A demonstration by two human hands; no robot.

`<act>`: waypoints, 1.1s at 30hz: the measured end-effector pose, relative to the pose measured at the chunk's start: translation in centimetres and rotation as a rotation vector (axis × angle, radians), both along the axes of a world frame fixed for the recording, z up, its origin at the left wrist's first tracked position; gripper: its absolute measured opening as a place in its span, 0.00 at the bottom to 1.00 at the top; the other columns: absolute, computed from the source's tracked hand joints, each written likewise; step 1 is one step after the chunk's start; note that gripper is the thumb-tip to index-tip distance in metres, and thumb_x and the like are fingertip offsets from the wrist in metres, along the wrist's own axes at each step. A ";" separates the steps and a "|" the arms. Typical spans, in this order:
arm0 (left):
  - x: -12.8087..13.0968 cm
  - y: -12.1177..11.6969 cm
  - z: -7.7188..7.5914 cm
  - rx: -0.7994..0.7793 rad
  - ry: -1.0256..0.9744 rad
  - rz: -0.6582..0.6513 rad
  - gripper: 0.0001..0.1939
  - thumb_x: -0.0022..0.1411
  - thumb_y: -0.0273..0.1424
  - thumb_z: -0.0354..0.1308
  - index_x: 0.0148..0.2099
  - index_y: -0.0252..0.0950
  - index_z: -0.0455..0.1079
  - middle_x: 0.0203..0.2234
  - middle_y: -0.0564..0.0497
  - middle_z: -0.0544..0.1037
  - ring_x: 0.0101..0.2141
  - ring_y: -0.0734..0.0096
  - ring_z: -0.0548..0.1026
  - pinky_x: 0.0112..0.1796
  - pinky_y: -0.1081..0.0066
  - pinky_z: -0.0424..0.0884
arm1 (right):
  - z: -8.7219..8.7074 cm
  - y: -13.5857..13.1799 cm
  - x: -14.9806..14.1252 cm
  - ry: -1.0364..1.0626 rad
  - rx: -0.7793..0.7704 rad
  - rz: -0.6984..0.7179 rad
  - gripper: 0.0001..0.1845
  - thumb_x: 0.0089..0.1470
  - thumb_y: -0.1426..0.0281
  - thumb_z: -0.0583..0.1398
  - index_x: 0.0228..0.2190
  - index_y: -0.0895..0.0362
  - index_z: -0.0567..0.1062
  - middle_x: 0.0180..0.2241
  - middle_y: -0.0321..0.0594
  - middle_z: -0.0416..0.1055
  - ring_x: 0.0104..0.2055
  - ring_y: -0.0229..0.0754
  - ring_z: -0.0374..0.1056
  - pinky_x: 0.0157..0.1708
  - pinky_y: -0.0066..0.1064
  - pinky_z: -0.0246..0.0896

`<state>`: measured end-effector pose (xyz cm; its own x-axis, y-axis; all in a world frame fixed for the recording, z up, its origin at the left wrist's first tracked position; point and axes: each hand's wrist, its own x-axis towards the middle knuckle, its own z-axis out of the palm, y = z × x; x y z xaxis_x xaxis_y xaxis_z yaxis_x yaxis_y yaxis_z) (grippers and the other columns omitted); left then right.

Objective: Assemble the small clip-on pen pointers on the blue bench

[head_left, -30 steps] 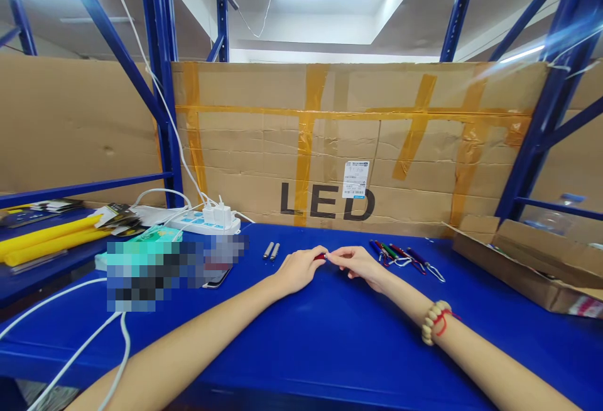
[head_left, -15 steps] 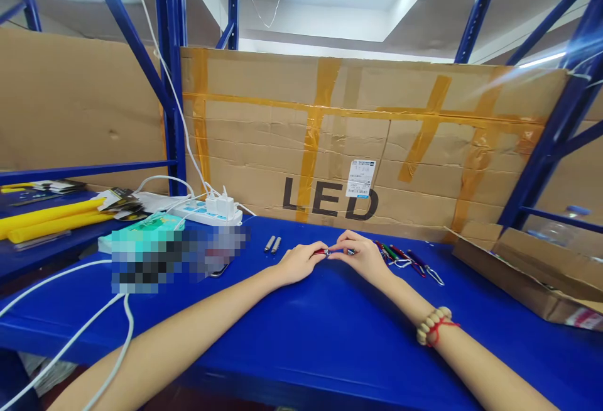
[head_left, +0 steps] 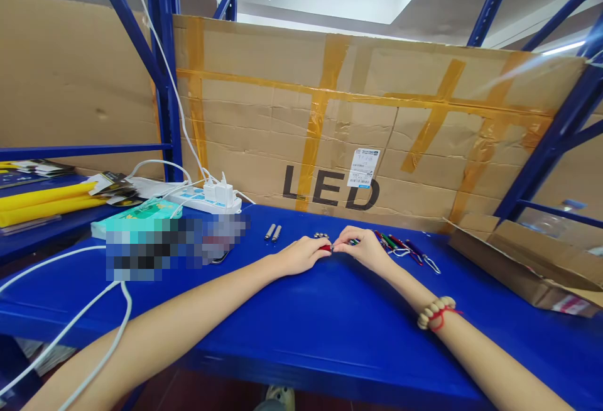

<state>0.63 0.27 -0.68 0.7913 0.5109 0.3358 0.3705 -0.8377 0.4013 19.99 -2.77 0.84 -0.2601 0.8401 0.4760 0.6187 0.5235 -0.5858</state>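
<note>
Left fingers [head_left: 319, 244] gripped the red piece [head_left: 326, 248], right fingers [head_left: 341, 247] pinched its end; small metal parts [head_left: 321, 235] had become visible behind.

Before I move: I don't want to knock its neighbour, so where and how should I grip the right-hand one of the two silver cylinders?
Probably from above, pinching the right-hand cylinder at mid-length across its long sides. It is slim and lies flat on the blue table; the left-hand cylinder sits close alongside, so that gap looks tight.
</note>
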 end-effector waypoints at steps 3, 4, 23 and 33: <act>0.0 -0.3 0.2 0.011 0.016 -0.009 0.11 0.65 0.34 0.43 0.43 0.38 0.65 0.38 0.50 0.73 0.38 0.66 0.72 0.38 0.71 0.65 | -0.1 0.1 0.1 0.009 -0.048 0.006 0.17 0.40 0.56 0.64 0.22 0.58 0.77 0.27 0.40 0.69 0.28 0.35 0.63 0.32 0.27 0.59; 0.0 -0.5 0.2 0.015 0.024 -0.006 0.11 0.65 0.34 0.42 0.43 0.38 0.64 0.38 0.50 0.73 0.38 0.65 0.72 0.38 0.70 0.66 | -0.2 0.1 0.1 0.018 -0.058 0.005 0.17 0.39 0.56 0.64 0.22 0.58 0.77 0.26 0.40 0.69 0.28 0.34 0.63 0.31 0.26 0.59; 0.3 -1.5 1.0 0.157 0.008 0.157 0.10 0.65 0.30 0.43 0.49 0.40 0.56 0.39 0.49 0.72 0.40 0.65 0.72 0.38 0.70 0.66 | -0.1 -0.5 -1.2 0.179 -0.315 -0.166 0.22 0.40 0.56 0.62 0.28 0.64 0.76 0.21 0.37 0.67 0.18 0.28 0.55 0.12 0.19 0.53; 0.5 -1.1 1.0 0.058 -0.019 0.213 0.11 0.64 0.32 0.43 0.49 0.44 0.57 0.40 0.51 0.72 0.40 0.63 0.71 0.35 0.70 0.65 | -0.1 -0.2 -0.9 0.117 -0.281 -0.128 0.21 0.45 0.55 0.60 0.30 0.62 0.76 0.21 0.37 0.67 0.19 0.29 0.58 0.15 0.19 0.52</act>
